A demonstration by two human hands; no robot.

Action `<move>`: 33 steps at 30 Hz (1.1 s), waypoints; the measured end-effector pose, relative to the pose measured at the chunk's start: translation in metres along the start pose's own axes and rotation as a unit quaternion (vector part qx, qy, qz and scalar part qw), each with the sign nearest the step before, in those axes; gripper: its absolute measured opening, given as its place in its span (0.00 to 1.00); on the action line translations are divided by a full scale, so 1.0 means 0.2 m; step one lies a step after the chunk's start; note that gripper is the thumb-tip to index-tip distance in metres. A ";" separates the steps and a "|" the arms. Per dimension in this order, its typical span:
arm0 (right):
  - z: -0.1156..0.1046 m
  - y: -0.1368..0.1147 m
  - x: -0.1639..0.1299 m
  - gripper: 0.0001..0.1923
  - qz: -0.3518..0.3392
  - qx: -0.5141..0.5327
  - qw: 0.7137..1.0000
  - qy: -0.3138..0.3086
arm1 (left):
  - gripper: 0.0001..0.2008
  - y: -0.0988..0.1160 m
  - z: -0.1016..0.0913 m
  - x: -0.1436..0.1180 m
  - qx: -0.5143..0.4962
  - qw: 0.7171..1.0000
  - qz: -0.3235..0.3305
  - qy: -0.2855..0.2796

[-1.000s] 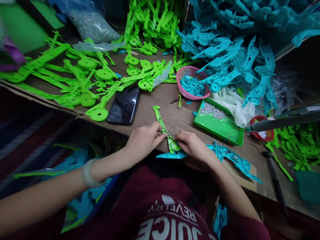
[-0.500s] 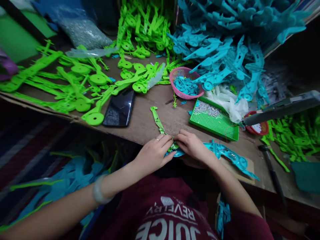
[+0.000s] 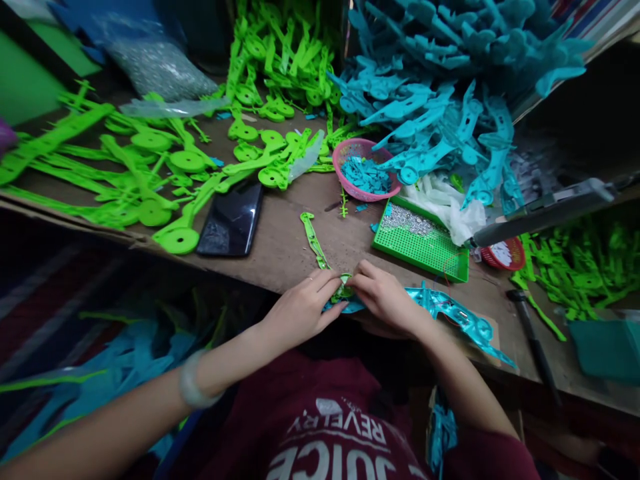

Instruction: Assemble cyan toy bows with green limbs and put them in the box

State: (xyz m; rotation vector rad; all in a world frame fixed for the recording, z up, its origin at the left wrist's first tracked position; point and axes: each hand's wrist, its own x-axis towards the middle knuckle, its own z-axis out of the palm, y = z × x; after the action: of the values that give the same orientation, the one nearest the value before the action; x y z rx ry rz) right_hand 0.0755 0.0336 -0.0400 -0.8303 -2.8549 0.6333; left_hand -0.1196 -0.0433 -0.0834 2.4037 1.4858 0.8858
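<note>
Near the table's front edge, my left hand [image 3: 303,303] is closed at the round end of a green plastic part [image 3: 313,241], whose narrow arm points away from me. My right hand [image 3: 383,293] bends its fingers onto the same round end from the other side, fingertips close to the left ones. Under both hands lies a blue plastic shell [image 3: 467,321], its open inside facing up and its right end reaching past my right forearm. Thin wires show in the shell. My fingers hide most of the spot where green and blue parts meet.
A pink basket [image 3: 367,195] holds small blue pieces. Beside it stands a green perforated tray [image 3: 420,250] of small metal pieces. A phone [image 3: 230,220], a hammer-like tool [image 3: 535,347], green parts [image 3: 187,160] and a high blue heap [image 3: 440,120] surround the work spot. A grey arm [image 3: 545,213] juts in from the right.
The view has shifted slightly. My fingers have moved a little apart, and more of the green part's round end shows between them.
</note>
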 end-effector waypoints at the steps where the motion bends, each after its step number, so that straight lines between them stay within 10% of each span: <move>1: -0.01 0.01 -0.01 0.11 -0.012 -0.012 1.000 -0.001 | 0.13 0.00 0.00 0.00 0.003 1.000 0.001 -0.001; 9: 0.01 0.09 -0.06 0.11 -0.093 -0.109 0.990 0.011 | 0.13 0.00 0.01 0.00 0.036 0.999 0.008 -0.010; 19: 0.04 0.13 -0.12 0.13 -0.005 -0.109 0.994 0.021 | 0.20 0.02 0.03 0.04 0.119 0.992 0.044 -0.003; 33: -0.03 0.25 -0.12 0.12 -0.027 0.110 0.994 0.000 | 0.11 0.08 0.13 0.09 0.064 0.993 0.102 0.017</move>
State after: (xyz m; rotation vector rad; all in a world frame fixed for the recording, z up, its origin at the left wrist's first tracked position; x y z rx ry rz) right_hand 0.1209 0.0620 -0.0542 -0.7161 -2.7321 0.9189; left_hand -0.0862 -0.0312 -0.0903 2.6861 1.3654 0.9002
